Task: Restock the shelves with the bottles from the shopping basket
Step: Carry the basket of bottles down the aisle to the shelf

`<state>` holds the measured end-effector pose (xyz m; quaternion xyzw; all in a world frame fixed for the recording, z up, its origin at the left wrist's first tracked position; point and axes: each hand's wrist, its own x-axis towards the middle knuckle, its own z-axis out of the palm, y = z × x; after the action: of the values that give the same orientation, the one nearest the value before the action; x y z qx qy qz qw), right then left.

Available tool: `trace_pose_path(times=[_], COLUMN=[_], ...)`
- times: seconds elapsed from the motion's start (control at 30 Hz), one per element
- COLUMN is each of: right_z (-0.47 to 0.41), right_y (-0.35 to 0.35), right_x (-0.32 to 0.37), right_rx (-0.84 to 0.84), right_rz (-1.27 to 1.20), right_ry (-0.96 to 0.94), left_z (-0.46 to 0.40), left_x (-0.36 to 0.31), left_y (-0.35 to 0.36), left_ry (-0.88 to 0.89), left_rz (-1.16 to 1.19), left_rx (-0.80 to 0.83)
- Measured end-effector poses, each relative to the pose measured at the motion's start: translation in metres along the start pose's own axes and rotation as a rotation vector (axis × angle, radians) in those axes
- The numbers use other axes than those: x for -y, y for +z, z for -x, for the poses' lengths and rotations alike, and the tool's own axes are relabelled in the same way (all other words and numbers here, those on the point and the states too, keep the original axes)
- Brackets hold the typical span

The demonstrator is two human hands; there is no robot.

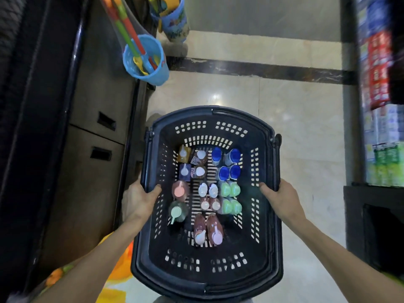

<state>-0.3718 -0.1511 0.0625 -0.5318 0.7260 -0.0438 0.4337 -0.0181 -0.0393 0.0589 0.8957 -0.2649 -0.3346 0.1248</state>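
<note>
The black shopping basket [207,272] is held over the tiled floor [295,101], its long axis running straight away from the person. Left hand [140,201] and right hand [282,199] have fingers curled over its side rims. Bottles [228,189] stand upright inside, caps up; two pink ones lie flat.

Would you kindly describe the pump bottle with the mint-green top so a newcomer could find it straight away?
Start at the black basket that the left hand and right hand grip by its side rims. Follow the column of bottles along its left wall to the one nearest the person. That mint-topped bottle has a dark green body; the bottle beyond it is pink.
</note>
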Motion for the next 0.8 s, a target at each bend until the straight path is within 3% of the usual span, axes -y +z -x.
trace_pose_path(times=[0.5,0.8], right_z=[0.193,0.277], right_y=[-0.204,-0.286], right_x=[0.108,0.137], right_rx=[-0.084,-0.187], right_rz=[0.018,0.014], right_ry=[-0.102,-0.143], left_z=[0.191,0.282], left_x=[-0.116,-0.151], left_y=[-0.201,-0.271], left_ry=[0.235,0.286], left_rz=[-0.041,-0.080], left_rx=[-0.074,-0.144])
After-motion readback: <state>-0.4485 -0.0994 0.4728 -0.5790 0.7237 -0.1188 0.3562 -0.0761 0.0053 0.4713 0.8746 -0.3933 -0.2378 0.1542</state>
